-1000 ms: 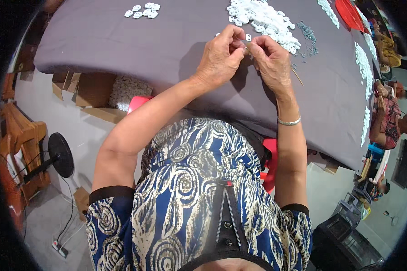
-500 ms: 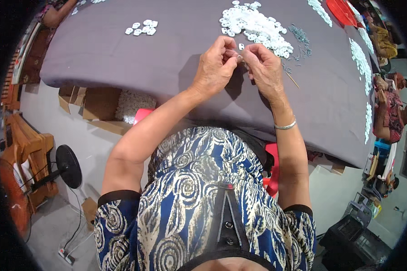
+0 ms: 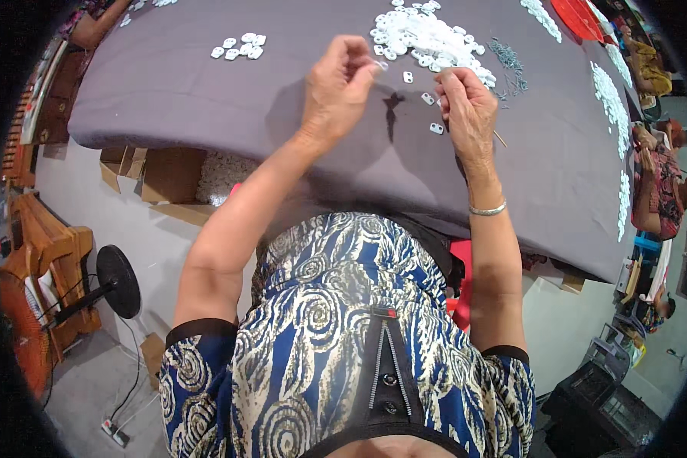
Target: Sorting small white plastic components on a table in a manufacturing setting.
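My left hand [image 3: 336, 95] is raised above the grey-covered table, its thumb and fingers pinched on a small white plastic piece [image 3: 381, 66]. To the right, my right hand [image 3: 468, 107] is closed with its fingertips together; whether anything is between them is hidden. Between the hands lie loose white plastic pieces with two holes [image 3: 408, 77], and another such piece [image 3: 437, 128] rests beside my right fingers. Beyond them is a large heap of white pieces [image 3: 427, 38]. A scatter of tiny grey pins [image 3: 510, 65] lies right of the heap, and a thin wooden stick [image 3: 499, 138] shows beside my right wrist.
A small group of white pieces [image 3: 240, 48] sits at the table's left. More white piles [image 3: 609, 107] line the right edge, near a red tray [image 3: 576, 20]. Below the table stands a cardboard box [image 3: 175, 174]; a black fan [image 3: 117, 281] is at left. Other people sit around the table.
My hands have drawn apart, the left going left and up with a white piece, the right slightly right. Loose white pieces formerly covered by my right hand now show.
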The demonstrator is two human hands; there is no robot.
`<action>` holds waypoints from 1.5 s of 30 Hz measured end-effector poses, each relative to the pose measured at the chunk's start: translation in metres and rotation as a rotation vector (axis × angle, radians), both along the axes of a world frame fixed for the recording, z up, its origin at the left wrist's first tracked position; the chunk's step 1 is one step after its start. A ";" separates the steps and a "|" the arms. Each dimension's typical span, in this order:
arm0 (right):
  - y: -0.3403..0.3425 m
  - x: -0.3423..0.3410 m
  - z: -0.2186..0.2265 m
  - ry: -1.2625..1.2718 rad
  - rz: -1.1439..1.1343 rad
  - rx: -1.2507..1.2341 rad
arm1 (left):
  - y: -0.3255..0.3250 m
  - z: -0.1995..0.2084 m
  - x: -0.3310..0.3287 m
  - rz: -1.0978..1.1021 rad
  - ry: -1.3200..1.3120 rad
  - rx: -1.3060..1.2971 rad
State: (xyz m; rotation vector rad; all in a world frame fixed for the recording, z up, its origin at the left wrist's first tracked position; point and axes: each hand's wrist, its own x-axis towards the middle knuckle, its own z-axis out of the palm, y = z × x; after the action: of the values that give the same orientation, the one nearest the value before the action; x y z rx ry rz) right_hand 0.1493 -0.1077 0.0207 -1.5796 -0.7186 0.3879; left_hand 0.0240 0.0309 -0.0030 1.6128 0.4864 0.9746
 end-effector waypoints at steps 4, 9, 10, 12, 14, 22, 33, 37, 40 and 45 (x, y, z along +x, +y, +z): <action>0.000 0.005 -0.002 -0.032 -0.079 0.029 | 0.024 -0.003 -0.002 0.134 -0.005 0.059; 0.000 0.000 0.005 0.085 -0.086 0.096 | 0.037 -0.007 -0.004 0.204 0.015 -0.013; -0.002 0.000 0.007 0.125 -0.053 0.106 | 0.037 -0.009 -0.003 0.183 -0.004 -0.031; 0.001 -0.005 0.011 0.166 -0.054 0.101 | 0.037 -0.014 -0.002 0.171 -0.023 -0.053; -0.003 0.000 0.006 0.148 -0.006 0.081 | 0.035 -0.011 -0.001 0.166 -0.028 -0.058; 0.012 -0.011 -0.001 -0.375 0.046 -0.132 | 0.032 -0.007 -0.004 0.132 0.083 -0.061; 0.052 -0.023 0.003 -0.882 0.339 -0.301 | 0.034 -0.015 0.003 0.186 -0.030 -0.026; 0.059 -0.028 0.003 -0.894 0.355 -0.362 | 0.035 -0.013 0.001 0.171 0.014 -0.015; 0.060 -0.025 0.000 -0.838 0.375 -0.340 | 0.036 -0.014 0.000 0.145 0.034 -0.013; 0.051 -0.027 0.000 -0.799 0.393 -0.310 | 0.030 -0.011 0.002 0.187 -0.033 -0.020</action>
State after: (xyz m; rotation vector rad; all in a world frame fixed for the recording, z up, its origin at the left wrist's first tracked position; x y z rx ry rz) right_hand 0.1227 -0.0572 0.0211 -1.8913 -1.6606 0.1369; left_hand 0.0258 0.0614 -0.0142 1.5511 0.6303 1.1302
